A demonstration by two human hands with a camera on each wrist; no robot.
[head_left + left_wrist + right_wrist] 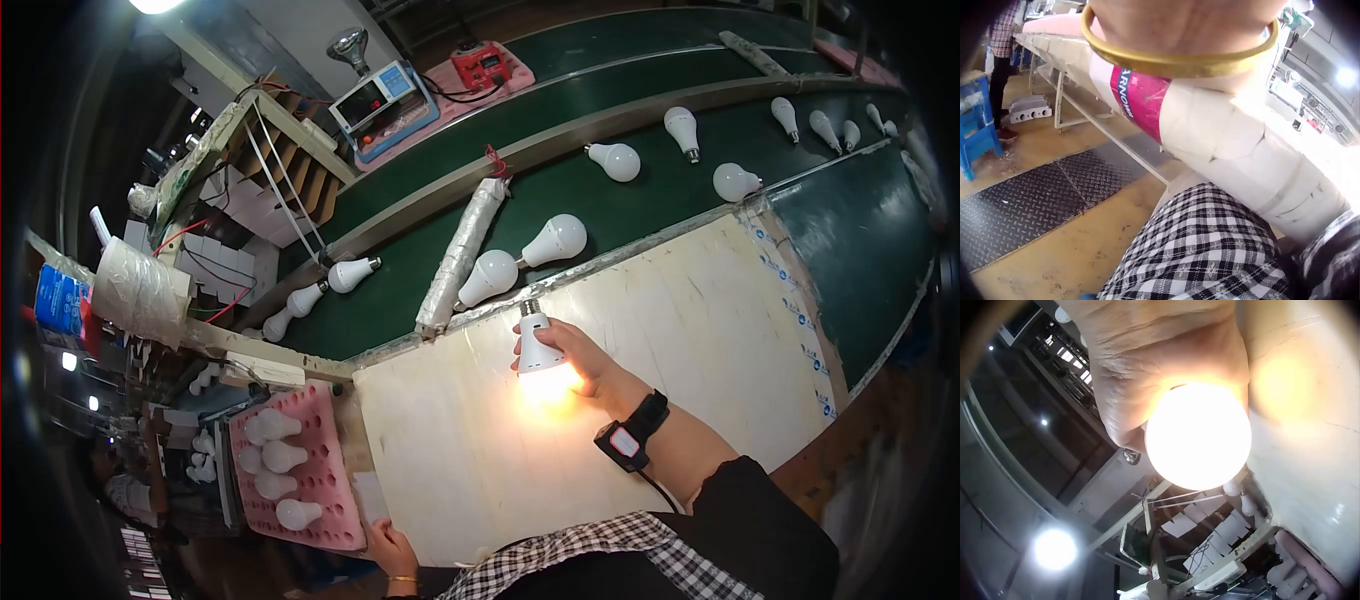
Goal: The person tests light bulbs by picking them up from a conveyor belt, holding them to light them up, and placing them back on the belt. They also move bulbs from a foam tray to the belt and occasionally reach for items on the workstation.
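Observation:
My right hand (588, 362) grips a light bulb (541, 345) by its white body over the pale tabletop (680, 330). The bulb is lit with a warm glow; its screw cap points away toward the belt and its globe toward me. In the right wrist view the glowing globe (1199, 436) hides most of the fingers. My left hand (392, 548) rests at the table's near left edge, beside a pink foam tray (345, 500), with its fingers loosely bent and nothing held. The left wrist view shows mainly the wrist with a gold bangle (1185, 64).
Beyond the tabletop runs a green conveyor belt (640, 205) with several unlit bulbs (555, 240). A wrapped bar (465, 250) lies across it. Several bulbs stand in the foam tray. A meter (375, 100) and a red device (480, 66) sit at the back.

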